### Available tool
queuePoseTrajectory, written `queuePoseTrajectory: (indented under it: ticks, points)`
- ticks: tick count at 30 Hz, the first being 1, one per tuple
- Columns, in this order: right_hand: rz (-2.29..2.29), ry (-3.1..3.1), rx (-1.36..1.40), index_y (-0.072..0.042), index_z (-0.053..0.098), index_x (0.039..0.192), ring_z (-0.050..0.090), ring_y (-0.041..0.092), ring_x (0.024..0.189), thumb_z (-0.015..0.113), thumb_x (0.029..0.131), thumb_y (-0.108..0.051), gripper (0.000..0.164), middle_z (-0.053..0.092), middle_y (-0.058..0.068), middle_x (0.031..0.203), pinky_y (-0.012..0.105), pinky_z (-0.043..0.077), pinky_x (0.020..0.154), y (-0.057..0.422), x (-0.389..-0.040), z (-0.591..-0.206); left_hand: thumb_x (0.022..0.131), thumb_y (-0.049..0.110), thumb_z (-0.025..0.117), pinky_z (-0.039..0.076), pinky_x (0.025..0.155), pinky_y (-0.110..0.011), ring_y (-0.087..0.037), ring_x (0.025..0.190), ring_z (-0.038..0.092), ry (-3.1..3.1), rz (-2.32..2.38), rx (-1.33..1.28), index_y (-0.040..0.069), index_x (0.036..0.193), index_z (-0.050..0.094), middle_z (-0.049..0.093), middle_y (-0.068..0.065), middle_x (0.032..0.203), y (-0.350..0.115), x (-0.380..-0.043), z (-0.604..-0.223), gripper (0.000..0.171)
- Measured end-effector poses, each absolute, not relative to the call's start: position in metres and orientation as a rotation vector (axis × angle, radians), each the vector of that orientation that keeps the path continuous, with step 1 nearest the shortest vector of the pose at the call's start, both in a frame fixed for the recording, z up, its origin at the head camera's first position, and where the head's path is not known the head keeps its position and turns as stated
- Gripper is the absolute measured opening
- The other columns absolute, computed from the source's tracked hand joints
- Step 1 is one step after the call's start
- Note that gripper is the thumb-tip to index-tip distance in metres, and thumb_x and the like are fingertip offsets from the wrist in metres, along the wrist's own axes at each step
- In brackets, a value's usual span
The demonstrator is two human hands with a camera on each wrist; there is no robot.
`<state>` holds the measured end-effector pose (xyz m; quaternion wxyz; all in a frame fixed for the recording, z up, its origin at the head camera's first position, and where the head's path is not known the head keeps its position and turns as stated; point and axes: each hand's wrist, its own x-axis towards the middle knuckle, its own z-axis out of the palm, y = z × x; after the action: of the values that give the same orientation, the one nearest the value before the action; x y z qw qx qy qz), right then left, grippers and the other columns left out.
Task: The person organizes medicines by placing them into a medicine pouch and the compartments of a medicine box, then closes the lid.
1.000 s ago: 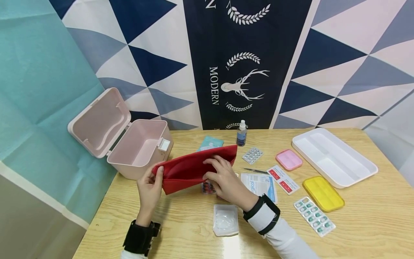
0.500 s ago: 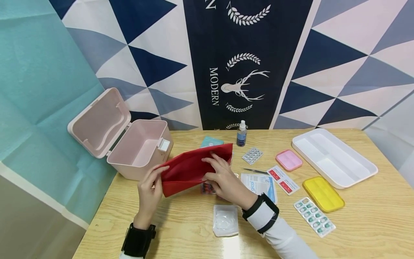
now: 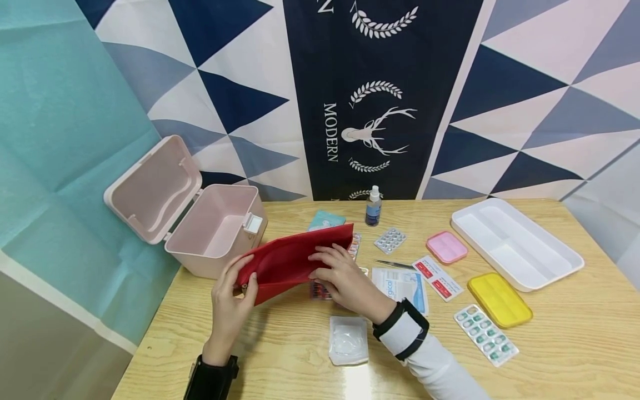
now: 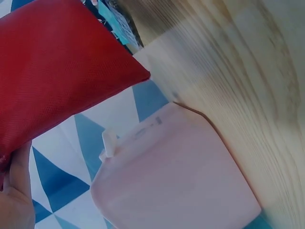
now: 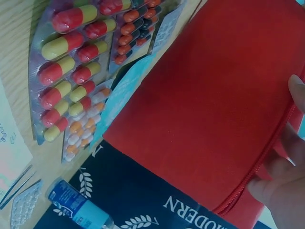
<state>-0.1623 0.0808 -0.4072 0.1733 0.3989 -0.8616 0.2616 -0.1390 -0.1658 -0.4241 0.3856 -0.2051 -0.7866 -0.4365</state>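
Observation:
A red zip pouch is held up over the table, its mouth gaping toward the head camera. My left hand grips its left end, thumb in front by the zip's end and fingers behind the upper edge. At the right part of the mouth, my right hand holds the near zip edge, with some fingers reaching inside. The right wrist view shows the zip running beneath these fingers. Red-and-yellow capsule blister packs lie under the pouch, mostly hidden from the head view.
A pink lidded box stands open at left. Behind the pouch are a teal packet and spray bottle. Rightward lie tweezers, pink and yellow cases, and a white tray. A clear packet lies in front.
The pouch has shifted slightly left, uncovering part of a blister pack behind its right end. My left hand has changed its hold, thumb moving from the upper corner down to the zip's end.

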Motion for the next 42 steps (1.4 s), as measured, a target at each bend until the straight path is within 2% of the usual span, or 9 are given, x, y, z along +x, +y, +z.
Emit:
queuePoseTrajectory:
  ticks: [5, 14, 20, 27, 35, 42]
  points:
    - [0.760, -2.433, 1.117, -0.013, 0.070, 0.093, 0.052, 0.023, 0.112, 0.065, 0.082, -0.006, 0.014, 0.065, 0.006, 0.108, 0.051, 0.029, 0.106, 0.083, -0.162, -0.409, 0.072, -0.012, 0.062, 0.047, 0.051, -0.010, -0.013, 0.078, 0.060, -2.032, -1.131, -0.484, 0.001, 0.112, 0.062, 0.059, -0.014, 0.113, -0.164, -0.137, -0.424, 0.041]
    - [0.795, -2.374, 1.027, -0.008, 0.064, 0.104, 0.049, 0.019, 0.113, 0.064, 0.082, -0.006, 0.022, 0.060, 0.006, 0.116, 0.043, 0.034, 0.103, 0.094, -0.158, -0.410, 0.071, -0.012, 0.064, 0.046, 0.051, -0.009, -0.015, 0.078, 0.060, -2.053, -1.151, -0.413, 0.002, 0.112, 0.062, 0.059, -0.013, 0.114, -0.166, -0.138, -0.428, 0.043]
    - [0.775, -2.407, 0.992, -0.012, 0.064, 0.105, 0.053, 0.015, 0.105, 0.068, 0.078, -0.005, 0.028, 0.062, 0.002, 0.111, 0.037, 0.044, 0.090, 0.106, -0.149, -0.416, 0.072, -0.012, 0.062, 0.045, 0.052, -0.009, -0.006, 0.077, 0.058, -2.054, -1.189, -0.394, -0.001, 0.111, 0.062, 0.059, -0.016, 0.112, -0.168, -0.139, -0.428, 0.041]
    - [0.634, -2.509, 1.156, -0.011, 0.065, 0.097, 0.059, 0.014, 0.089, 0.072, 0.076, -0.013, 0.022, 0.065, 0.000, 0.095, 0.032, 0.049, 0.077, 0.120, -0.137, -0.434, 0.074, -0.011, 0.060, 0.045, 0.053, -0.009, -0.004, 0.077, 0.057, -2.048, -1.237, -0.409, -0.001, 0.111, 0.062, 0.058, -0.016, 0.112, -0.170, -0.140, -0.428, 0.039]
    - [0.545, -2.764, 1.241, -0.009, 0.063, 0.108, 0.058, 0.016, 0.094, 0.073, 0.075, -0.024, 0.038, 0.062, 0.002, 0.104, 0.032, 0.048, 0.081, 0.129, -0.115, -0.445, 0.075, -0.011, 0.060, 0.046, 0.053, -0.009, -0.002, 0.077, 0.057, -2.063, -1.279, -0.407, 0.000, 0.113, 0.061, 0.058, -0.015, 0.114, -0.170, -0.141, -0.430, 0.039]
    - [0.486, -2.894, 1.207, -0.012, 0.060, 0.114, 0.052, 0.020, 0.104, 0.075, 0.068, -0.034, 0.053, 0.059, 0.003, 0.112, 0.038, 0.044, 0.089, 0.128, -0.105, -0.449, 0.074, -0.012, 0.060, 0.044, 0.051, -0.009, -0.002, 0.071, 0.056, -2.052, -1.286, -0.416, -0.002, 0.112, 0.061, 0.058, -0.017, 0.113, -0.169, -0.141, -0.430, 0.039]
